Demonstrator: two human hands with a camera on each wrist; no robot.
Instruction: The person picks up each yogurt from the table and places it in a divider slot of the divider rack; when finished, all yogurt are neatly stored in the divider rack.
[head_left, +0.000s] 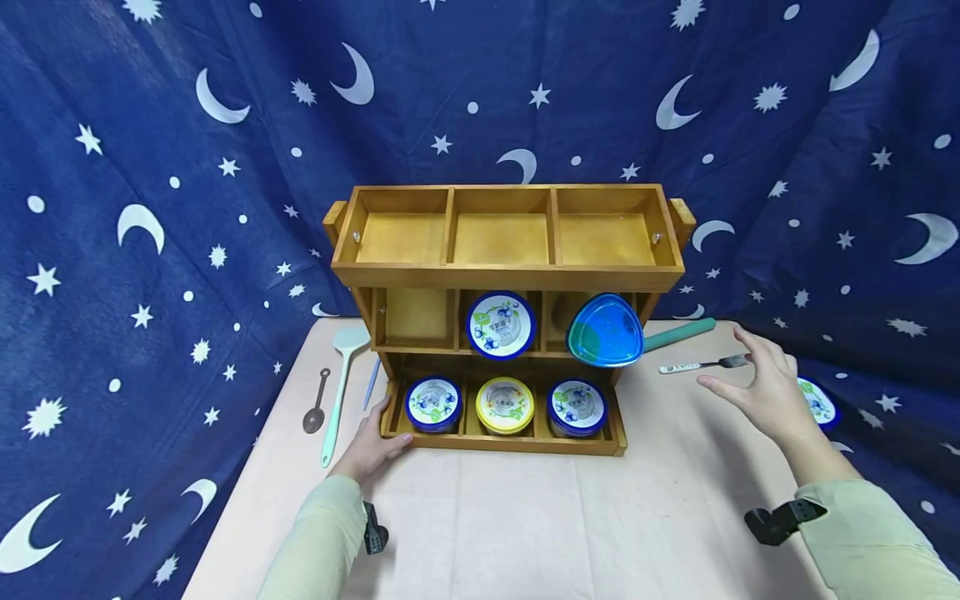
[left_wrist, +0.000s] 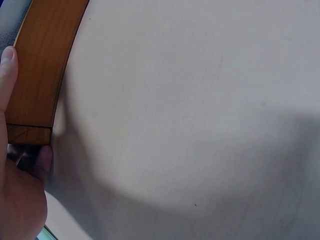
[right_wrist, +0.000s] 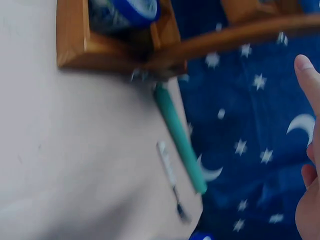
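A three-tier wooden rack (head_left: 510,277) stands on the table. My left hand (head_left: 367,446) grips its lower left front corner. In the left wrist view the thumb lies over the wooden rim (left_wrist: 42,65), with the other fingers partly hidden at the end. My right hand (head_left: 768,392) hovers over the table's right side, thumb and fingers apart, holding nothing. Close to its fingertips in the head view is a fork (head_left: 682,367) with a white handle; the right wrist view shows that fork (right_wrist: 166,162) lying on the cloth, apart from the hand.
Lidded tubs, two blue-rimmed (head_left: 433,403) and one yellow-rimmed (head_left: 505,405), fill the bottom tier. Another tub (head_left: 501,325) and a blue rounded-triangular container (head_left: 606,330) occupy the middle tier. A green rod (head_left: 678,334) lies right; a mint spatula (head_left: 341,392) and brown measuring spoon (head_left: 314,417) left.
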